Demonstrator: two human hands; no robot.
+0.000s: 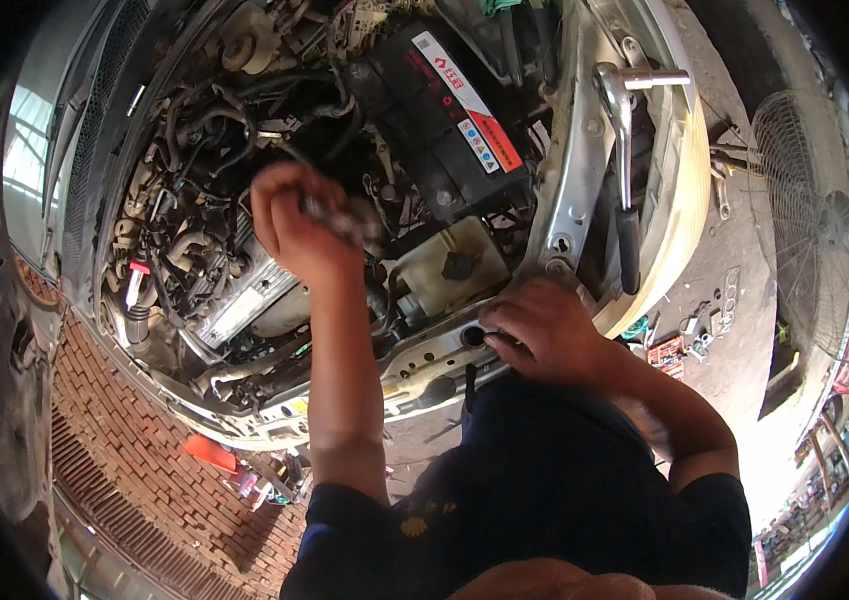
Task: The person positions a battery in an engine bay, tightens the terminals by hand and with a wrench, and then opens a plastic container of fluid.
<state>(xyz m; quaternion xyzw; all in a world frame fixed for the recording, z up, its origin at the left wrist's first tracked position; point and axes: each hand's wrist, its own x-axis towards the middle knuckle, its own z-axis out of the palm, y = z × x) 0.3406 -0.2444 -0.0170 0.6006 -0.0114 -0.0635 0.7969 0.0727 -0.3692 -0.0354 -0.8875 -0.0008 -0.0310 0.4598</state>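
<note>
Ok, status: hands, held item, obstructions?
Left hand holding blurred grey object. Right hand on pale, holed metal crossmember. Silver, black-gripped ratchet lies clear of both hands.

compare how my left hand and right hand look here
The left hand is motion-blurred; the right hand is sharper. The left hand is over the engine, holding a greyish object; the right hand rests on the front crossmember, near a round hole. Both hands are bare.

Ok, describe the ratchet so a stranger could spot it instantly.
Find the big black battery. Right of it, beside the silver panel, lies the ratchet. Its shiny chrome shaft and black grip set it apart from that panel.
</note>
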